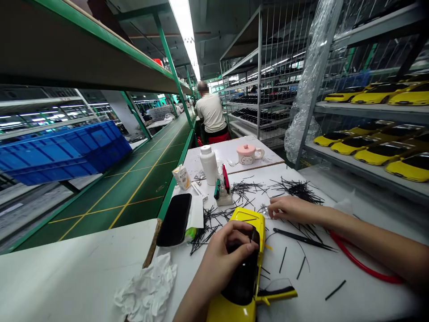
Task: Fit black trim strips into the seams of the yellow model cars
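Observation:
A yellow model car [239,311] with a black roof lies lengthwise on the white table in front of me. My left hand [228,255] rests over its roof, fingers curled and gripping it near the windshield. A yellow door [278,294] with a clear window sticks out from the car's right side. Beyond the car, my right hand [290,209] reaches down with bent fingertips close together at some small shiny parts [264,209]. Whether a part is between those fingertips is too small to tell. Black tweezers [301,239] lie just below that hand.
Thin black strips [298,190] are scattered widely. A tool holder [224,197], white bottle [208,165], pink-lidded mug [247,154], phone [174,220] and crumpled tissue [147,288] stand or lie around. A red tube [365,266] curves under my right forearm. Racks hold yellow cars [375,150]; a person [212,112] sits ahead.

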Demonstrator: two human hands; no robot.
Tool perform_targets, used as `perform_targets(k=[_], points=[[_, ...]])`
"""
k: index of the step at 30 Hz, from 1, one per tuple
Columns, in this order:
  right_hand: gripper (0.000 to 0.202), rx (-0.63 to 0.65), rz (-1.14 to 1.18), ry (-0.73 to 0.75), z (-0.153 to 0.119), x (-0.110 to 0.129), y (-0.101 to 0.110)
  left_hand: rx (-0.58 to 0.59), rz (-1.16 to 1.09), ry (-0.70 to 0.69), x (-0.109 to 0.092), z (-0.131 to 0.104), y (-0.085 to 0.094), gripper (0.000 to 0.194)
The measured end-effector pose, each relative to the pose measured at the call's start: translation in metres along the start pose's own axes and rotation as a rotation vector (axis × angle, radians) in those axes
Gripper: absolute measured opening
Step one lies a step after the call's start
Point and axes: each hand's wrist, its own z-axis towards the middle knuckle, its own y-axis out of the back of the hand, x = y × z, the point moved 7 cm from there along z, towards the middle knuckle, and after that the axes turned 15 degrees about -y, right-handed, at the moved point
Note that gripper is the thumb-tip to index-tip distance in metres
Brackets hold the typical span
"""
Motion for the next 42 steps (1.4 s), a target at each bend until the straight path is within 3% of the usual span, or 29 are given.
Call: perform_targets(k=[8,12,17,21,24,42], points=[[0.024,0.012,0.139,0.048,-0.005,0.013,0.009,-0.112,-0.208,-0.032,-0.004,-0.001,0.000,0.033],[0.029,-0.003,0.274,0.029,-0.020,0.034,0.024,-0.133,-0.198,-0.059,-0.006,-0.001,-0.004,0.028],[0.032,0.085,0.473,0.072,-0.047,0.075,0.034,-0.098,-0.091,-0.084,-0.011,-0.003,-0.009,0.019],[0.030,0.231,0.741,0.059,-0.056,0.092,0.029,-0.061,-0.047,-0.100,-0.012,-0.004,-0.012,0.019],[0.033,0.317,0.834,0.038,-0.056,0.098,0.024,-0.045,-0.054,-0.105,-0.011,-0.004,-0.014,0.018],[0.040,0.379,0.872,0.003,-0.054,0.102,0.021,-0.037,-0.021,-0.127,-0.014,-0.003,-0.016,0.014]])
